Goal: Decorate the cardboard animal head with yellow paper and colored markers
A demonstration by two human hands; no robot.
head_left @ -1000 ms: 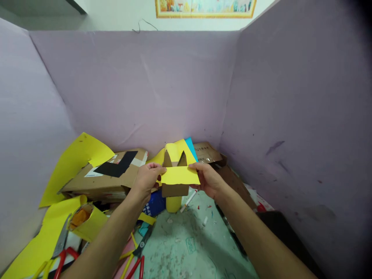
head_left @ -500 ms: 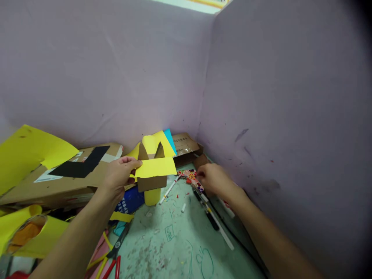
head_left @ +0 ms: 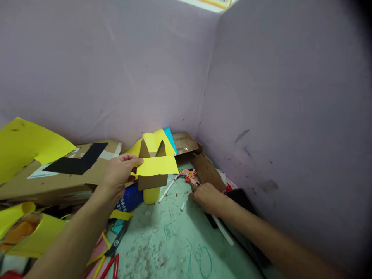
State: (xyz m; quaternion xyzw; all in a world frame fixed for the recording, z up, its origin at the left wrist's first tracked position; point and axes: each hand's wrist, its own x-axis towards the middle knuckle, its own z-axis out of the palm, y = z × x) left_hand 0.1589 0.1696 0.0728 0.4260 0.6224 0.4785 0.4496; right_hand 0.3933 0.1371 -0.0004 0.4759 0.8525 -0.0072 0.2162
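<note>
My left hand point(head_left: 119, 174) pinches a yellow paper strip point(head_left: 158, 166) against a small brown cardboard piece point(head_left: 153, 181) with two pointed ears, held just above the green table point(head_left: 174, 240). A yellow tube point(head_left: 151, 195) hangs below the cardboard piece. My right hand point(head_left: 205, 193) rests low on the table to the right, fingers curled down over a group of pens point(head_left: 222, 230). What its fingers hold is hidden. A patterned red item point(head_left: 190, 175) lies just beyond its fingertips, and a white marker point(head_left: 167, 188) lies between the two hands.
A flat cardboard box point(head_left: 58, 178) with black tape and a large yellow sheet point(head_left: 26, 141) lie at the left. Red-handled scissors point(head_left: 112, 265) lie near the front edge. Purple partition walls point(head_left: 261, 97) close off the back and right. More cardboard point(head_left: 186, 145) sits in the corner.
My right hand let go of the yellow strip, dropped to the table at the right, then drew back toward me over the pens. My left hand keeps holding the cardboard piece. The view turned right.
</note>
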